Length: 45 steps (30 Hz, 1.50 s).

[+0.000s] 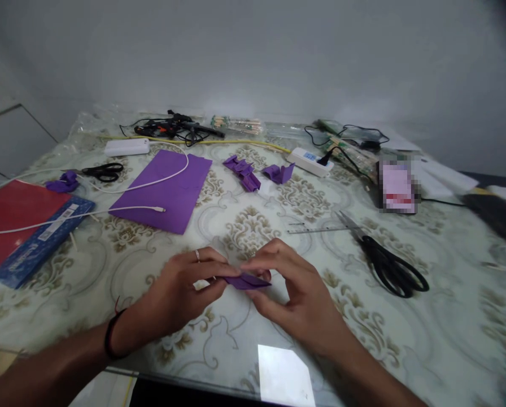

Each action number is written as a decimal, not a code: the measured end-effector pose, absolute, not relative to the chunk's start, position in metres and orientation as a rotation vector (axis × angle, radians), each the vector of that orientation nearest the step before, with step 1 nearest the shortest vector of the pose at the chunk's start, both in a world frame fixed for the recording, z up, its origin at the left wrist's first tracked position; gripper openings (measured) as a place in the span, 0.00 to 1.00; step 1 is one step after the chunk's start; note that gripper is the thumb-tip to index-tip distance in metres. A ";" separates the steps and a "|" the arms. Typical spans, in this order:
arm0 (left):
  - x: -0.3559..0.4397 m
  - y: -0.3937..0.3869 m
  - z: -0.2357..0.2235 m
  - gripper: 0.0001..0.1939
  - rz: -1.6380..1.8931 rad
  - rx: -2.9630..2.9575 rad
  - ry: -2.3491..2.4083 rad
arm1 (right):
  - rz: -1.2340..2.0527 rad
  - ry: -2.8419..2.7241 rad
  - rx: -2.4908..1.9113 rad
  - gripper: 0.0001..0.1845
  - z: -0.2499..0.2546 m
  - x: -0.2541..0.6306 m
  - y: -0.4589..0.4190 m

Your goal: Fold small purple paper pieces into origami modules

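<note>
Between my two hands is a small folded piece of purple paper [248,281], held just above the table near its front edge. My left hand [189,280] pinches its left end between thumb and fingers. At the paper's upper and lower edges, my right hand [293,288] closes thumb and fingertips on it. Farther back lie a row of folded purple paper pieces [242,172] and a separate folded purple piece [279,173]. Flat purple sheets [164,192] rest to the left, crossed by a white cable [147,208].
Large black scissors [391,265] lie open on the right beside a clear ruler [316,230]. A phone [397,186] and a white power strip [310,161] are behind them. On the left are smaller scissors [103,171] and a red and blue packet [36,232]. Tangled black cables [177,127] line the back.
</note>
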State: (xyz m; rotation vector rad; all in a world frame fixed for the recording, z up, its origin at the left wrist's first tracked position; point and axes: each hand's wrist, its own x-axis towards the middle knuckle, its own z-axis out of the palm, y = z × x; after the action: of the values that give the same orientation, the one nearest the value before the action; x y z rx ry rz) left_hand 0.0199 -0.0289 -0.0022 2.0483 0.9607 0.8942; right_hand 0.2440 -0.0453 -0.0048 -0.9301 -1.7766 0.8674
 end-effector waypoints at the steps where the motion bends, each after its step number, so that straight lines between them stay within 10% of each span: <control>1: 0.020 -0.029 -0.003 0.13 0.929 2.056 0.958 | 0.825 -1.781 -0.922 0.18 -0.005 0.244 -0.046; 29: 0.012 -0.023 0.001 0.10 0.910 1.196 1.025 | 0.660 -1.766 -1.020 0.17 0.000 0.254 -0.037; 45: 0.019 -0.026 -0.003 0.18 0.774 1.332 1.036 | 1.175 -1.604 -0.929 0.10 -0.009 0.255 -0.036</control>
State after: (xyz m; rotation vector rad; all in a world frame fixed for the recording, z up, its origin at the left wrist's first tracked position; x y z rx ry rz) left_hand 0.0187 -0.0258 -0.0033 1.3322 1.0362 0.7744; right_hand 0.2552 -0.0358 -0.0092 -0.9289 -1.6038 1.1752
